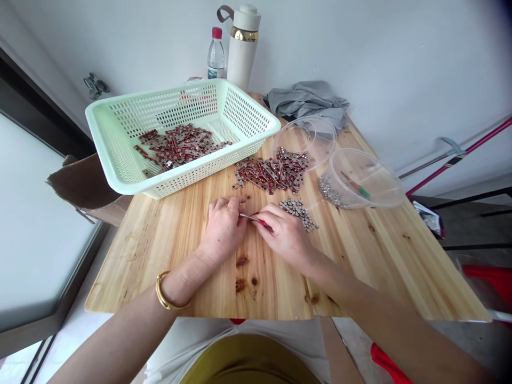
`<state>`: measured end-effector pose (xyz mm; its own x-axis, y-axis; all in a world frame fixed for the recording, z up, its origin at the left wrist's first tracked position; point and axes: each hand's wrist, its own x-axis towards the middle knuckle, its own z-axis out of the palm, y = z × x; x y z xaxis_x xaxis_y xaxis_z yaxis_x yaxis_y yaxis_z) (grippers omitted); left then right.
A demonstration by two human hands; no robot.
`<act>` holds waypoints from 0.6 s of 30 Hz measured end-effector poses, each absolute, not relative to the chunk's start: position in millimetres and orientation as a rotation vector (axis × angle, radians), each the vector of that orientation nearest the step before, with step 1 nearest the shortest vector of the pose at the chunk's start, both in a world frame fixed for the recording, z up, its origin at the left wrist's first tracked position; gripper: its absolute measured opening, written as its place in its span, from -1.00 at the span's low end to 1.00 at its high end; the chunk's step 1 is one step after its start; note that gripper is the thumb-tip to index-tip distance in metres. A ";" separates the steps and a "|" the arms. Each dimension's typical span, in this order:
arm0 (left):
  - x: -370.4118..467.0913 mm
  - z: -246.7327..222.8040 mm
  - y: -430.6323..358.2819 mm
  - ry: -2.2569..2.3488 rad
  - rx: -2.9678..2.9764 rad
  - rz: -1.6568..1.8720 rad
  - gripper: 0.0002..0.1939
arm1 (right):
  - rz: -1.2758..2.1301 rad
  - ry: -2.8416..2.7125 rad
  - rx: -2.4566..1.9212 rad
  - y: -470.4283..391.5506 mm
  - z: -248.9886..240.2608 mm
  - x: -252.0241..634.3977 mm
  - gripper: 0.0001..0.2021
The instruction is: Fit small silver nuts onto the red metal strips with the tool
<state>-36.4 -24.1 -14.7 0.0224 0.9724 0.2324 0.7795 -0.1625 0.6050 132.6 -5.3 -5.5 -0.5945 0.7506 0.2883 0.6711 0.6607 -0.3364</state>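
A: What are the hands up to?

B: The right hand [290, 234] pinches a slim red-handled tool [253, 218] between thumb and fingers, its metal shaft pointing across to the left hand [224, 224]. The left hand lies with its fingers curled, the shaft's tip meeting it at the thumb side; I cannot tell whether it pinches anything, as its back hides the fingertips

A: And where is that tool?

B: Between the two hands, just above the wooden surface [160, 229], near its middle

A: What lies closest?

B: Just beyond the right hand, a scatter of small metal pieces [300, 212]. Behind that, a heap of red-and-metal strips [274, 173], near the front of a pale green basket [188, 178]. More strips [182, 146] lie inside the basket

A: Further to the right?

B: A clear round lid [325, 128] beside the heap, then a clear plastic tub [384, 194] with tiny silvery bits [332, 193] and a green-handled tool [363, 192] showing in it

A: And at the back?

B: A crumpled grey cloth [310, 98] by the wall, and behind the basket a white flask [241, 58] beside a red-capped bottle [216, 56]
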 end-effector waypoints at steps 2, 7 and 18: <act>-36.5 -14.0 -24.3 1.794 2.003 0.882 -0.69 | 0.360 -2.489 -1.094 -8.9 -3.0 136.9 -0.80; -37.0 -11.3 -26.0 1.733 2.090 0.867 -0.79 | 0.391 -2.311 -1.238 -25.1 2.8 150.3 -0.70; -36.8 -11.7 -25.9 1.750 2.102 0.867 -0.77 | 0.162 -2.322 -1.382 -50.8 -11.6 132.8 -0.63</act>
